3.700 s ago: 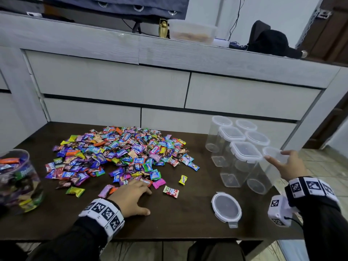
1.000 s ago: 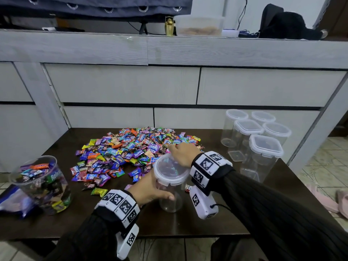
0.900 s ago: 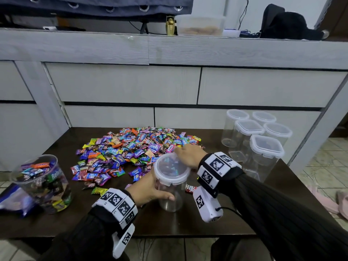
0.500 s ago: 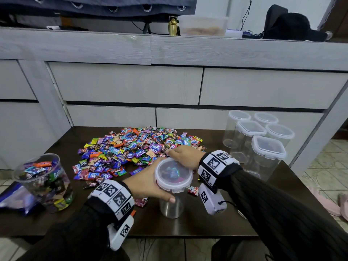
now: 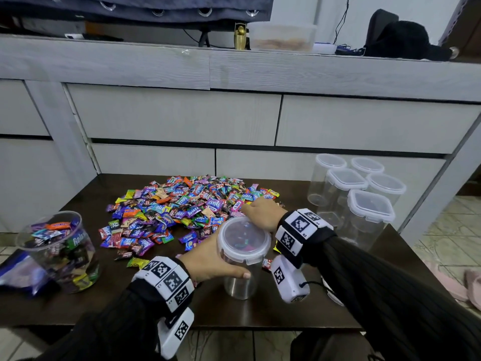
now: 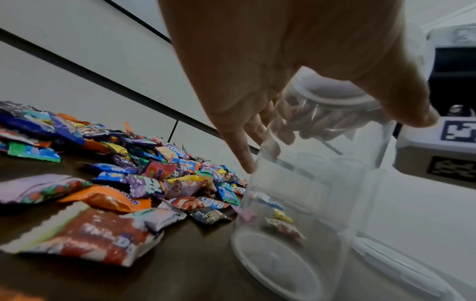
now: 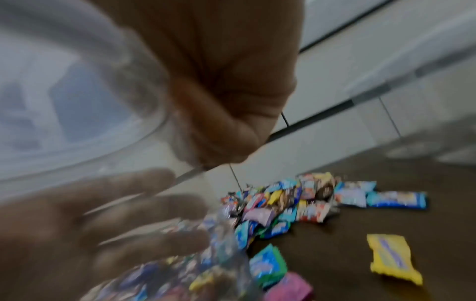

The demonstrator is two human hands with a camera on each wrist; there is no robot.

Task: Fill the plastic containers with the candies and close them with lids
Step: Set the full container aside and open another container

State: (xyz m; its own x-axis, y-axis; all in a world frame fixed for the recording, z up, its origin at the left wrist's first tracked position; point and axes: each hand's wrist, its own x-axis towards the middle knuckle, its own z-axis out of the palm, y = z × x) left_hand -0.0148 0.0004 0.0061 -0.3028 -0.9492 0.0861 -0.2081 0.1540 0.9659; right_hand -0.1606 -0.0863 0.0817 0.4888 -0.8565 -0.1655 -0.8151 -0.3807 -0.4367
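Nearest, at the front middle of the dark table [image 5: 125, 303], the left hand [image 5: 208, 261] wraps around the upper wall of a clear round container [image 5: 240, 277], thumb on the near side and fingers [image 6: 247, 142] curled round the far side. The container stands upright with its lid [image 5: 244, 237] on top. The right hand [image 5: 260, 213] sits at the lid's far right edge, its fingers curled over the rim; whether they press or pinch it cannot be told, as the right wrist view is blurred. A few candies lie just right of the container's base. Beyond it spreads the pile of candies [image 5: 182, 207]. At the near left stands a round tub [image 5: 59, 252] holding candies. At the far right, five lidded empty containers [image 5: 364, 201] cluster together, well apart from the hands.
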